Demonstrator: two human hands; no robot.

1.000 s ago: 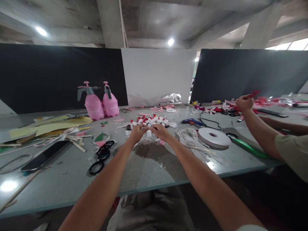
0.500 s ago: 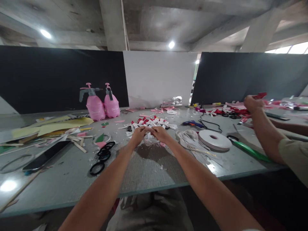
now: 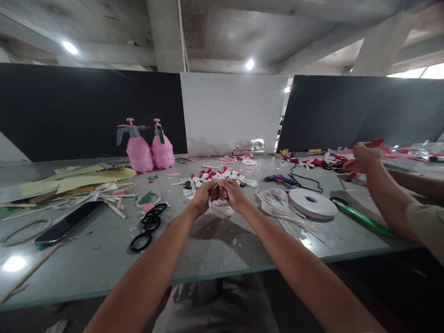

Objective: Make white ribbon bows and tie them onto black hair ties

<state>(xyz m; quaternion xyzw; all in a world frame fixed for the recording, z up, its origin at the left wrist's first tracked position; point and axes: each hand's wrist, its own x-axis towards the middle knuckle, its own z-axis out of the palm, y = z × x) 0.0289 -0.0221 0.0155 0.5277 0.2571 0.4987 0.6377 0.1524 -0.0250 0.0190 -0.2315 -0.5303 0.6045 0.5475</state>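
My left hand [image 3: 204,198] and my right hand [image 3: 233,194] meet at the middle of the table, fingers closed together. Between them they pinch a white printed ribbon [image 3: 221,211], which hangs below the fingers in a loop; its lettering is too small to read. Just behind my hands lies a pile of red and white ribbon bows [image 3: 225,175], partly covered by my fingers. To the right are a loose bundle of white ribbon [image 3: 272,199] with gold print and a white ribbon roll [image 3: 312,203] lying flat.
Black-handled scissors [image 3: 149,226] and a phone [image 3: 69,223] lie left. Two pink spray bottles [image 3: 139,155] stand behind. A blue glue gun [image 3: 279,179] with its cord is at right, near a green roll [image 3: 367,221]. A co-worker's hand [image 3: 367,152] holds red ribbon at far right.
The white ribbon now hangs as a visible loop under my hands, and my fingers have curled in closer together. The co-worker's hands have shifted slightly around the red ribbon.
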